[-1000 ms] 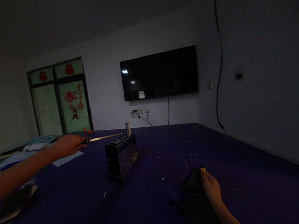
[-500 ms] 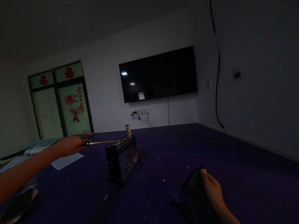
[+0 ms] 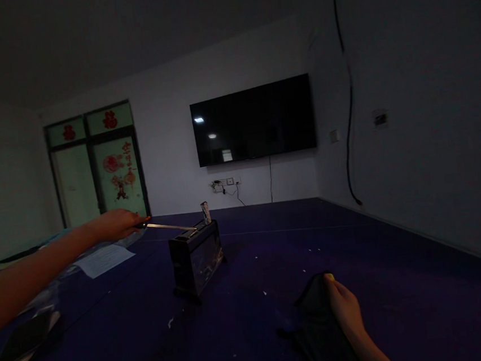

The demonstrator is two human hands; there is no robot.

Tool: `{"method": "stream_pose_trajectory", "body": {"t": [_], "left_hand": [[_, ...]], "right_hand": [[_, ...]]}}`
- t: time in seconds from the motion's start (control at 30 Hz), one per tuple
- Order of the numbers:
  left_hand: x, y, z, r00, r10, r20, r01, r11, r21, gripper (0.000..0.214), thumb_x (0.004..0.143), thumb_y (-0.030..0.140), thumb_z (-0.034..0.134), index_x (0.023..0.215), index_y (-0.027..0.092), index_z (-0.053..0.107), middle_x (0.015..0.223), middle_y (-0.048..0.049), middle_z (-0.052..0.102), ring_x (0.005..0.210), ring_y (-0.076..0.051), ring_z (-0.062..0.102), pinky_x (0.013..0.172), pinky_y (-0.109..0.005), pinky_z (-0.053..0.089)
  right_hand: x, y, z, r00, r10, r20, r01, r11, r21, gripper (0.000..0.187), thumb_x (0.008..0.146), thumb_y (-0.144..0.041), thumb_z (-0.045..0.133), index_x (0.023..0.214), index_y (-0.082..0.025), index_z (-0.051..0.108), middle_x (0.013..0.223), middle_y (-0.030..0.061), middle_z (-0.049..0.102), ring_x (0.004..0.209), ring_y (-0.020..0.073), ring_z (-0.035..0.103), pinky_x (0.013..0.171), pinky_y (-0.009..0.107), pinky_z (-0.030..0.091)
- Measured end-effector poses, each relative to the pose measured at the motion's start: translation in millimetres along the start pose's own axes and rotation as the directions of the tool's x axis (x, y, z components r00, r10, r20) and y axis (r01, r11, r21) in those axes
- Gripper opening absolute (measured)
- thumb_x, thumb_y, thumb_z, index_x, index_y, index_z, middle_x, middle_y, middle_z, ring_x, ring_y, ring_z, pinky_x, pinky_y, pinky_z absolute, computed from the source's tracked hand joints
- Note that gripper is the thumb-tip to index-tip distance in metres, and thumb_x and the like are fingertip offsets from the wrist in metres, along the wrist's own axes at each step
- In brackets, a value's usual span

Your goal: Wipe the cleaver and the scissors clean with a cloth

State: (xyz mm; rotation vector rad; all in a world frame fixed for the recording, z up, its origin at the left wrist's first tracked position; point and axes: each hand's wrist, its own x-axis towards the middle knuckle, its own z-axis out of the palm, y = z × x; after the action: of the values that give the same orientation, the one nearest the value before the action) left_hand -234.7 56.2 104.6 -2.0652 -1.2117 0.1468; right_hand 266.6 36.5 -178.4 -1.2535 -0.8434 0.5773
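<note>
The room is dim. My left hand [image 3: 117, 224] is stretched out at mid-left, closed on the handle of a long knife [image 3: 169, 227]. The blade slants down to the right and its tip meets the top of a dark knife block [image 3: 197, 257] that stands on the purple table [image 3: 258, 326]. Another handle [image 3: 205, 211] sticks up from the back of the block. At lower right my right hand [image 3: 344, 309] rests on the table, gripping a dark cloth [image 3: 318, 323].
A sheet of white paper [image 3: 102, 258] lies left of the block. A phone-like slab [image 3: 20, 346] rests at the left edge. A black TV [image 3: 254, 119] hangs on the far wall, with a glass door [image 3: 97, 171] at back left.
My left hand has risen a little and tilted the knife, so the blade tip has dropped onto the top of the block. My right hand has stayed on the cloth.
</note>
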Motion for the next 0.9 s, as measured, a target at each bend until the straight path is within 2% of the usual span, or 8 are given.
{"method": "stream_pose_trajectory", "body": {"t": [0.17,0.3,0.37,0.43,0.6,0.67,0.73,0.9], "left_hand": [[14,-4,-7.4,0.996,0.045,-0.082,-0.034,0.991,0.129,0.028,0.075,0.015,0.051,0.100,0.018,0.062,0.072,-0.0032,0.063,0.065,-0.015,0.054,0.057,-0.020,0.035],[39,-7,-16.4,0.980,0.062,-0.191,-0.015,0.972,0.235,0.030,0.075,0.005,0.046,0.100,0.012,0.062,0.081,-0.0080,0.062,0.082,-0.019,0.052,0.079,-0.033,0.038],[57,-6,-22.2,0.964,0.055,-0.259,0.019,0.962,0.274,0.030,0.078,0.004,0.041,0.099,0.010,0.061,0.085,-0.0094,0.061,0.091,-0.020,0.049,0.092,-0.043,0.028],[78,-4,-27.8,0.948,0.046,-0.314,0.052,0.953,0.298,0.029,0.080,0.005,0.039,0.098,0.010,0.061,0.088,-0.0100,0.060,0.095,-0.020,0.047,0.099,-0.047,0.018],[139,10,-34.5,0.921,0.052,-0.387,0.075,0.949,0.305,0.025,0.079,0.006,0.042,0.081,0.012,0.066,0.084,-0.0100,0.061,0.100,-0.021,0.046,0.103,-0.044,0.012],[159,21,-30.2,0.915,0.077,-0.395,0.047,0.954,0.295,0.023,0.077,0.006,0.045,0.075,0.015,0.066,0.084,-0.0092,0.062,0.101,-0.020,0.046,0.104,-0.040,0.013],[174,36,-19.7,0.915,0.103,-0.390,0.009,0.961,0.276,0.021,0.074,0.005,0.050,0.068,0.018,0.066,0.082,-0.0072,0.063,0.099,-0.019,0.048,0.104,-0.037,0.014],[183,74,24.6,0.929,0.118,-0.352,-0.049,0.979,0.199,0.025,0.066,0.002,0.055,0.055,0.022,0.062,0.070,-0.0023,0.064,0.090,-0.018,0.052,0.101,-0.036,0.018]], "right_hand": [[2,1,1,1.000,0.009,0.004,-0.009,1.000,-0.013,0.048,0.064,-0.065,0.048,0.057,-0.017,0.053,0.049,-0.0019,0.049,0.056,0.0191,0.051,0.051,0.027,0.037],[1,1,2,1.000,0.015,0.005,-0.015,1.000,-0.011,0.051,0.062,-0.067,0.048,0.061,-0.016,0.056,0.055,0.0002,0.056,0.061,0.0209,0.054,0.055,0.028,0.040],[-1,0,3,1.000,0.012,0.010,-0.012,1.000,-0.009,0.053,0.062,-0.067,0.048,0.062,-0.016,0.057,0.055,0.0005,0.057,0.063,0.0223,0.055,0.056,0.029,0.041],[-2,-1,4,1.000,0.021,0.014,-0.021,1.000,-0.022,0.054,0.061,-0.069,0.048,0.064,-0.016,0.057,0.053,0.0002,0.056,0.065,0.0239,0.056,0.058,0.030,0.042],[-7,-5,8,0.998,0.052,0.036,-0.050,0.998,-0.046,0.056,0.059,-0.071,0.047,0.063,-0.017,0.057,0.055,0.0012,0.058,0.072,0.0269,0.058,0.063,0.031,0.043],[-8,-6,11,0.995,0.062,0.083,-0.060,0.998,-0.030,0.057,0.059,-0.073,0.047,0.063,-0.017,0.057,0.056,0.0013,0.058,0.073,0.0267,0.058,0.063,0.031,0.043],[-8,-6,13,0.996,0.028,0.079,-0.026,0.999,-0.029,0.057,0.059,-0.074,0.046,0.063,-0.017,0.057,0.056,0.0010,0.058,0.072,0.0259,0.057,0.062,0.030,0.043],[-6,-2,18,0.998,-0.020,0.053,0.025,0.996,-0.089,0.058,0.061,-0.075,0.043,0.059,-0.018,0.055,0.052,0.0001,0.054,0.063,0.0226,0.055,0.056,0.029,0.042]]}}
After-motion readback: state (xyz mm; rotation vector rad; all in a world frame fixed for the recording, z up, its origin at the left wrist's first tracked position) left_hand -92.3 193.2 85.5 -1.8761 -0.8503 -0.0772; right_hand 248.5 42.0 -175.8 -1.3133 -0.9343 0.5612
